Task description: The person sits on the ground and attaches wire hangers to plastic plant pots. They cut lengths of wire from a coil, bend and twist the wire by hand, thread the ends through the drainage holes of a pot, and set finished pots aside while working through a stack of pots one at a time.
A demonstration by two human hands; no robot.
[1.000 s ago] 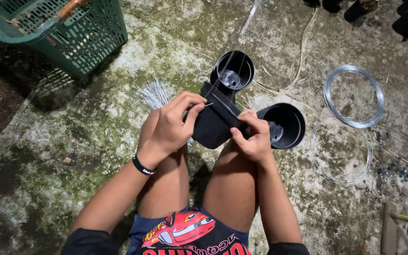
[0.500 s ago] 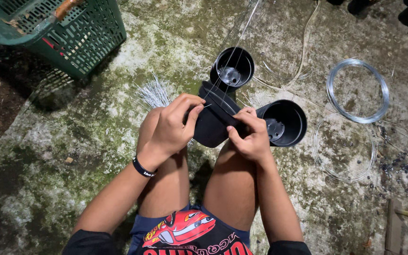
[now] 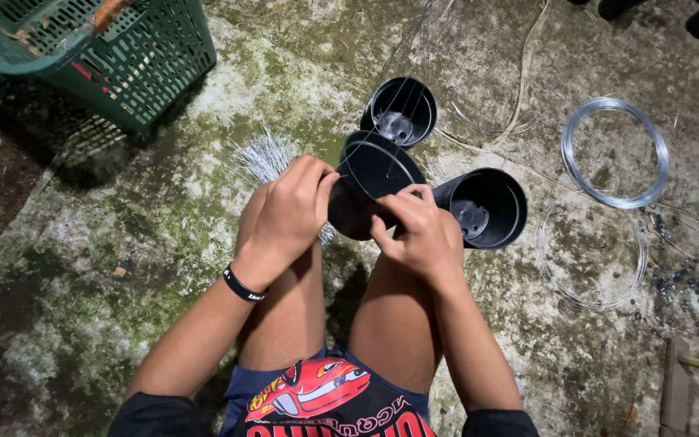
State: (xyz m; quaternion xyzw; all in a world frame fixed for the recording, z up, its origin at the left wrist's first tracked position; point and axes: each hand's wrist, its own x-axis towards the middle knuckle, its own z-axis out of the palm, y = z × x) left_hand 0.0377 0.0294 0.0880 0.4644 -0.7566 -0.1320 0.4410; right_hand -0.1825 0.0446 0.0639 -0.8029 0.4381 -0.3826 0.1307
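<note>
Black, smooth plastic makes up the round pot [image 3: 370,188] held between both hands above the person's bare knees, its open mouth tilted up and away. The left hand [image 3: 285,214] wraps the pot's near-left side, fingers [image 3: 311,176] curled together and clamped on its rim. The right hand [image 3: 418,235] grips the pot's right edge, thumb and forefinger pinched together at the rim; whether they also pinch a strand of wire cannot be told. Thin, shiny wire strands [image 3: 402,101] run from the pot's rim up across a second black pot [image 3: 399,111], which sits just behind on the ground, showing a pale disc at its bottom. A third black pot [image 3: 483,206] lies on its side just right of the right hand, mouth toward the camera.

Rough concrete floor [image 3: 163,243], mottled with green moss and pale patches, carries everything. A fanned bundle of short silvery wire pieces [image 3: 264,158] lies beside the left hand. Well to the right rest a bright coil of wire [image 3: 615,152] and a fainter, thinner loop [image 3: 592,255] below it. A green plastic lattice basket [image 3: 99,57] stands at the upper left.
</note>
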